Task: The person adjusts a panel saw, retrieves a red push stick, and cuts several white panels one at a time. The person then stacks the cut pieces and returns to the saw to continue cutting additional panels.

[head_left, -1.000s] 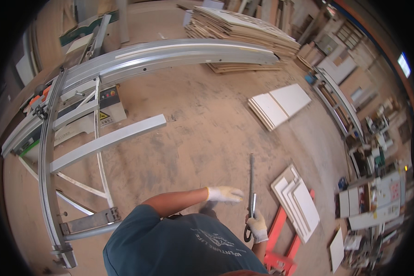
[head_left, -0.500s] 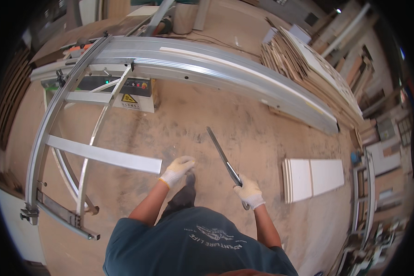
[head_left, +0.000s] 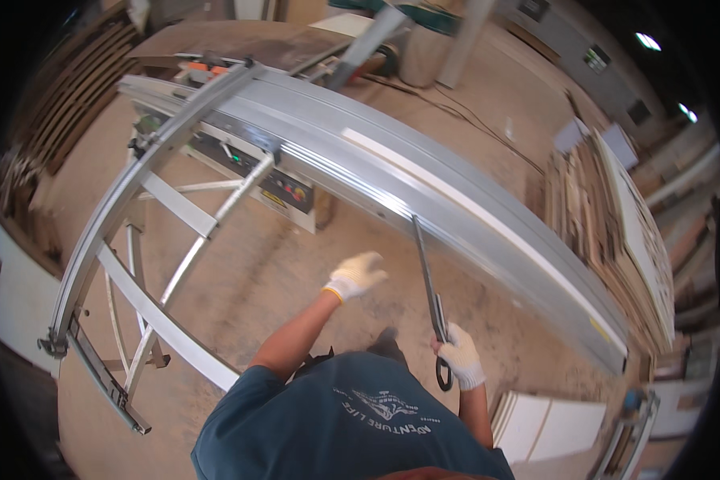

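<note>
My right hand (head_left: 461, 356), in a pale knit glove, is closed round the handle end of a long, thin dark metal tool (head_left: 426, 272). A black loop hangs below my fist, and the tool's kind is unclear. It points forward, with its tip appearing over the near edge of a long silver sliding table (head_left: 488, 200); whether they touch, I cannot tell. My gloved left hand (head_left: 358, 274) is in the air left of the tool, fingers stretched out and holding nothing. Along the table's top lies a narrow white strip (head_left: 432, 178).
A metal outrigger frame (head_left: 148, 304) with crossbars stands at my left. Behind it is a machine cabinet with a button panel (head_left: 284, 188). White boards (head_left: 548, 428) lie low at right; stacked sheets (head_left: 608, 232) lean beyond the table. A cable (head_left: 472, 120) crosses the floor.
My view has swung leftward and I am nearer the sliding table. My left hand has moved forward, away from the frame's crossbar. The tool, still in my right hand, now points more straight ahead.
</note>
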`<state>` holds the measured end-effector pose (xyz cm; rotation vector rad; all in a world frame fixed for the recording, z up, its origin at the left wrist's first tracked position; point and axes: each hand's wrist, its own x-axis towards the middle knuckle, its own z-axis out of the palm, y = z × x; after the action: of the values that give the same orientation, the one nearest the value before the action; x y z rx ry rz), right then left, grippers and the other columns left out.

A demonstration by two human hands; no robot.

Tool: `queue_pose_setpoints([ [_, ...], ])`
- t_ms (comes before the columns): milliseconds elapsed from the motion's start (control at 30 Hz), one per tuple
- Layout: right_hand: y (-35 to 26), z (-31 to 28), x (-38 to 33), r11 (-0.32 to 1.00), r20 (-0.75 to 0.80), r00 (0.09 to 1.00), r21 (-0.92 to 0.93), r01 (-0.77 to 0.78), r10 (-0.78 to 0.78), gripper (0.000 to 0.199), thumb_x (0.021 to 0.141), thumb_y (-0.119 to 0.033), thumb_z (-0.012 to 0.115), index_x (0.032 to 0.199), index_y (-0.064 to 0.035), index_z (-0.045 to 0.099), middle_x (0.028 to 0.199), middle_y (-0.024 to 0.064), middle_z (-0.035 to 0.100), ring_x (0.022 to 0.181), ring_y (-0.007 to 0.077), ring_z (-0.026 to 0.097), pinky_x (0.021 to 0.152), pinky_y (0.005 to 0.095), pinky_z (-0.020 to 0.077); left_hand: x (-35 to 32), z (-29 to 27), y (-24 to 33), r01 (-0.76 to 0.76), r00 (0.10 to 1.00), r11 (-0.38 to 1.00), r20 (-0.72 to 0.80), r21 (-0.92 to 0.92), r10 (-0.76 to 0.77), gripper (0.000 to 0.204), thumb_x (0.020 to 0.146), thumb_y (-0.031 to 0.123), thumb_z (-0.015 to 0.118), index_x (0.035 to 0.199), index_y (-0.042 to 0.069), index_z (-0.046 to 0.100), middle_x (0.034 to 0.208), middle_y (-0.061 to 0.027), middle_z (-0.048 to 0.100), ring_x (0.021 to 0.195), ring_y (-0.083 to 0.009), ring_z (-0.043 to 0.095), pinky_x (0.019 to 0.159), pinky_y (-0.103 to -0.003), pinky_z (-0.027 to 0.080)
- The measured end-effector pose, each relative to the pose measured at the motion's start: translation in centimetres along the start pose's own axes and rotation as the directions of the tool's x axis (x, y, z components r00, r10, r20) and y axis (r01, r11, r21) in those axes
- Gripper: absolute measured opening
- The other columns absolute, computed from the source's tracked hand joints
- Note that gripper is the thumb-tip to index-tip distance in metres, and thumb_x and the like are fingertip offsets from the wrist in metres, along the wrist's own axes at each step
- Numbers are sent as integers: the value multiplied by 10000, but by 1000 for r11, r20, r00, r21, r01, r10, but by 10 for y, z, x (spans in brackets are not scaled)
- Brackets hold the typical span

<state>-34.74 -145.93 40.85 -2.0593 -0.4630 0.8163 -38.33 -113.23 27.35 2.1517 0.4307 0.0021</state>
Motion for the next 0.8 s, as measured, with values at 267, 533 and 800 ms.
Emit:
queue_pose_setpoints([
  [267,-55,-36,208,999,271,962,42,-26,14,102,837,-53,679,928,-79,640,798,-5,605,730,89,569,644,268,473,137,-224,-265,737,592,583,-742,341,-314,861,717,457,897,1364,45,507,1338,-161,580,1309,-367,516,1103,-482,418],
  [533,-151,15,378,979,472,868,46,-196,152,164,844,-44,683,1002,-66,647,892,-4,625,792,90,573,697,259,472,151,-260,-342,734,658,419,-713,534,-243,782,731,603,822,1252,61,607,1364,-139,562,1422,-366,410,1157,-562,327],
  [800,-184,76,490,995,622,780,16,-100,69,226,851,-130,727,1053,-73,643,900,-11,603,786,75,553,669,241,449,155,-272,-343,748,641,485,-682,453,-351,748,718,516,849,1230,34,594,1346,-154,557,1392,-371,438,1065,-493,435],
])
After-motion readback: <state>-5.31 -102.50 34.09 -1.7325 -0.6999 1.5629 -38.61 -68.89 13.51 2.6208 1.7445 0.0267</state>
